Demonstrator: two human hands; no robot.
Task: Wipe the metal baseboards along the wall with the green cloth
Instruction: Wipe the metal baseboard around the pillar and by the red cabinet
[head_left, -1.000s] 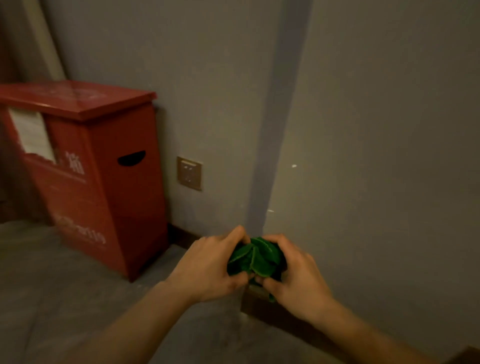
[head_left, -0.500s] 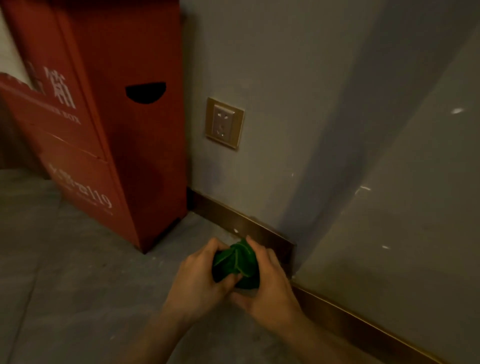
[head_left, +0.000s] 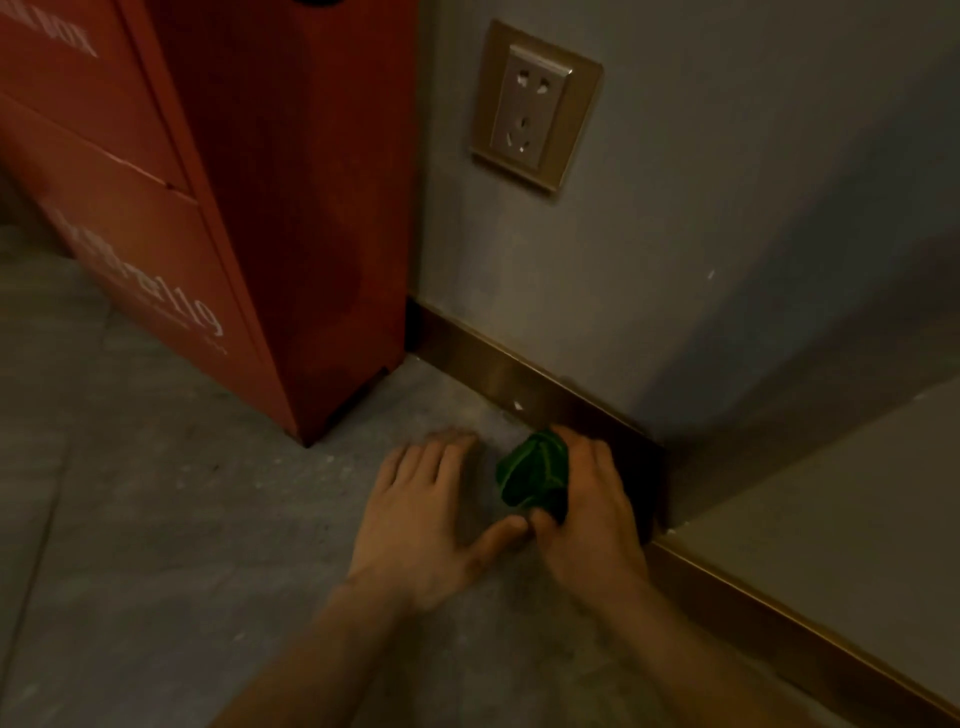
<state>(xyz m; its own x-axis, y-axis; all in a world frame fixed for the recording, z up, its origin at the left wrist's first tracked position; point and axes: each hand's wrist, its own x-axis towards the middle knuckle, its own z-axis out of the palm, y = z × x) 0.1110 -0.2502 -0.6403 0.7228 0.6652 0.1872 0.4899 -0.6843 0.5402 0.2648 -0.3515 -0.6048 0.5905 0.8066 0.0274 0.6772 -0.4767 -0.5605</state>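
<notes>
The green cloth (head_left: 532, 475) is bunched into a wad low over the floor, close to the wall corner. My right hand (head_left: 584, 512) grips it, fingers wrapped over its far side. My left hand (head_left: 423, 512) lies flat with fingers spread just left of the cloth, its thumb touching my right thumb. The brass-coloured metal baseboard (head_left: 498, 371) runs along the foot of the grey wall behind the cloth. It turns at the corner and continues as a second baseboard stretch (head_left: 779, 629) toward the lower right.
A tall red cabinet (head_left: 249, 208) with white lettering stands on the grey floor (head_left: 130, 519) at the left, against the wall. A brass-framed wall socket (head_left: 535, 104) sits above the baseboard. A protruding grey wall section (head_left: 831, 519) fills the right.
The view has dropped closer to the floor and corner. Both hands came down with the cloth; my left hand has let go of it and spread flat beside it.
</notes>
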